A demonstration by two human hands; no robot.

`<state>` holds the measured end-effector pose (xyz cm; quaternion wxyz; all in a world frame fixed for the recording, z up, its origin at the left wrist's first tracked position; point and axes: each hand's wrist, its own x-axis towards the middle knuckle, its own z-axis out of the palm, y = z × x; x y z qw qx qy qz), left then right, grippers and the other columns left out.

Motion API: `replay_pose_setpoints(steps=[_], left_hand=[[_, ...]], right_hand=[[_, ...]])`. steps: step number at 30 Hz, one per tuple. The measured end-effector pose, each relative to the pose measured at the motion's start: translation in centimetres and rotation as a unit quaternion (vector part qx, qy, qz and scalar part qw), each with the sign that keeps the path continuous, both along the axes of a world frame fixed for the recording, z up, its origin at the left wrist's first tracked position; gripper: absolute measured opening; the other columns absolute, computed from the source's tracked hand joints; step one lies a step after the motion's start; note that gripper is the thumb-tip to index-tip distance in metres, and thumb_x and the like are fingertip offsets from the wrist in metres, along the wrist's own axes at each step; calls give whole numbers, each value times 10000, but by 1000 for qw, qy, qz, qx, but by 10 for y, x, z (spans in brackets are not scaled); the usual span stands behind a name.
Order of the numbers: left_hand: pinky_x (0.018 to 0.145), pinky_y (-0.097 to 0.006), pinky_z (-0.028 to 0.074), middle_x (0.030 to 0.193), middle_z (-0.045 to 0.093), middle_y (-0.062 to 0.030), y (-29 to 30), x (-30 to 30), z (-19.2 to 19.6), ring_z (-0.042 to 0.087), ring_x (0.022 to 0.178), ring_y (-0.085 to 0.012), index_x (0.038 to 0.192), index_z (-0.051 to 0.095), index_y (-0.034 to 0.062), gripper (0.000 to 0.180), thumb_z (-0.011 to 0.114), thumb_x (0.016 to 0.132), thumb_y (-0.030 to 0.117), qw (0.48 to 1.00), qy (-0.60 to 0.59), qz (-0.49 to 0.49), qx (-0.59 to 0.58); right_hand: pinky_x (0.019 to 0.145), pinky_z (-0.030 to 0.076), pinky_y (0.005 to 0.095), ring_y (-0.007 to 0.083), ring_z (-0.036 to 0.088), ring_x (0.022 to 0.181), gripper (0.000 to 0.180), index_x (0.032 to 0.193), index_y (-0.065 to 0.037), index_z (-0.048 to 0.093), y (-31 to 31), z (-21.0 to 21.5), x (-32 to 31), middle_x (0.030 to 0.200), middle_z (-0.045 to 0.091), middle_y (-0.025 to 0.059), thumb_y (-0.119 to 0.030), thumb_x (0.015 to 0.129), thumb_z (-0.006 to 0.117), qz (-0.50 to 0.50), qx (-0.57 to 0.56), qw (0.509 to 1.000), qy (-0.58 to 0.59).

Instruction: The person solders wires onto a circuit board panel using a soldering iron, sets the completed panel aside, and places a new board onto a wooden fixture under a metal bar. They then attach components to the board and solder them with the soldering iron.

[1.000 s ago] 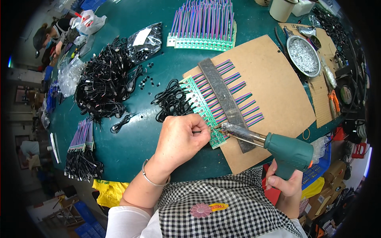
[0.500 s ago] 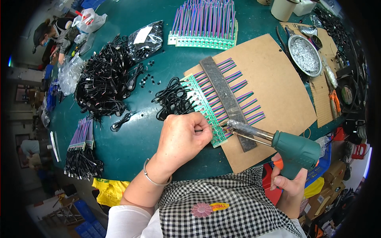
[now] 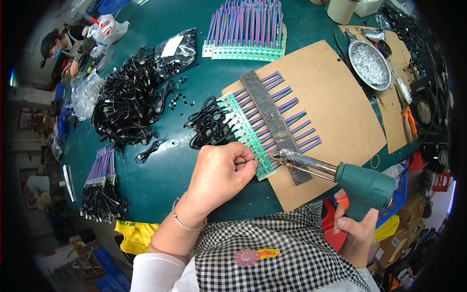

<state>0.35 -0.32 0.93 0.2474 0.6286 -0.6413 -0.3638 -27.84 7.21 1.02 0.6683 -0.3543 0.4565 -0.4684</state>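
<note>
My left hand (image 3: 220, 168) is closed in a pinch on a thin black cable (image 3: 240, 162) at the near end of a green circuit board strip (image 3: 247, 132). In my right hand (image 3: 359, 227) is a green soldering gun (image 3: 364, 185) with an orange trigger. Its tip points left and reaches the strip's near end, close to my left fingertips; exact contact is too small to tell. Multicoloured ribbon wires (image 3: 297, 118) run right from the strip, under a dark flat bar (image 3: 270, 119). Black cables (image 3: 210, 124) lie bunched along the strip's left side.
Beneath the wires lies a brown board (image 3: 340, 107). Further right are a round dish of crumpled metallic bits (image 3: 369, 65) and tools. Finished-looking wired strips (image 3: 248, 52) lie at the back. A big black cable heap (image 3: 124, 100) and a plastic bag (image 3: 176, 51) sit left.
The view has shifted slightly, so the table's things appear a little further left. My left hand keeps its pinch, and the soldering gun's tip stays at the strip's near end.
</note>
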Motion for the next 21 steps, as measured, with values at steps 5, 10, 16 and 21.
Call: replay_pose_setpoints(steps=[5, 10, 16, 21], left_hand=[[470, -206, 438, 553, 599, -72, -1, -3, 1, 546, 489, -46, 684, 618, -25, 113, 676, 713, 67, 999, -45, -11, -4], [460, -211, 424, 513, 569, -68, -7, -3, 3, 522, 458, -54, 658, 611, -18, 107, 675, 686, 63, 998, -57, -22, -10], [456, -214, 410, 493, 546, -59, -13, -2, 5, 497, 447, -55, 637, 606, -8, 100, 672, 667, 60, 998, -50, -49, 4], [464, -210, 418, 511, 564, -51, -12, -3, 4, 504, 463, -47, 635, 607, -8, 100, 673, 669, 60, 998, -44, -38, 15]], right_hand=[[500, 494, 239, 153, 583, 599, 528, 1126, 114, 450, 0, -1, -3, 958, 582, 208, 18, 672, 702, 20, 2, 1000, 11], [385, 480, 267, 185, 544, 489, 530, 1084, 124, 415, 4, -12, -6, 979, 510, 192, -8, 667, 713, 37, -32, 998, 38], [584, 491, 232, 119, 579, 645, 456, 1064, 75, 511, 0, -8, -1, 899, 603, 130, 10, 663, 718, 27, 12, 999, 36], [414, 482, 248, 160, 552, 511, 502, 1083, 86, 430, 4, -23, -5, 887, 507, 146, 19, 669, 705, 93, -55, 992, 63]])
